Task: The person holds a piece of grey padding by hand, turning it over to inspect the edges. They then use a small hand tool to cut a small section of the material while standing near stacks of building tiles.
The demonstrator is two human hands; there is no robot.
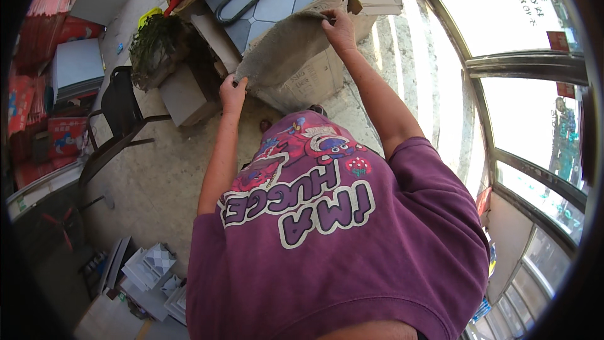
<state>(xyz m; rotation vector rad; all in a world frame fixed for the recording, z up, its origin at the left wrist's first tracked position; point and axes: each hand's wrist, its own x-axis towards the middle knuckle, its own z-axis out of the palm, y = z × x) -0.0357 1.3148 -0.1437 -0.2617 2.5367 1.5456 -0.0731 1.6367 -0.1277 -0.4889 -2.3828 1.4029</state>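
A grey cloth point(283, 47) hangs stretched between my two hands, sagging in the middle. My left hand point(233, 93) pinches its near left corner, and my right hand point(340, 30) grips its far right edge. Just beyond the cloth, a patterned grey-blue tile point(251, 24) lies on top of an open cardboard box point(318, 79), whose front shows below the cloth. On the tile rests a U-shaped tool with dark handles point(228, 9) and a pale metal head.
A black chair point(119, 104) stands at the left, near a plastic bag of dark green stuff point(154, 50) beside a carton point(184, 97). Red packages point(68, 135) are stacked along the far left. Framed glass panes point(535, 110) line the right side. Tiles point(150, 267) lie at lower left.
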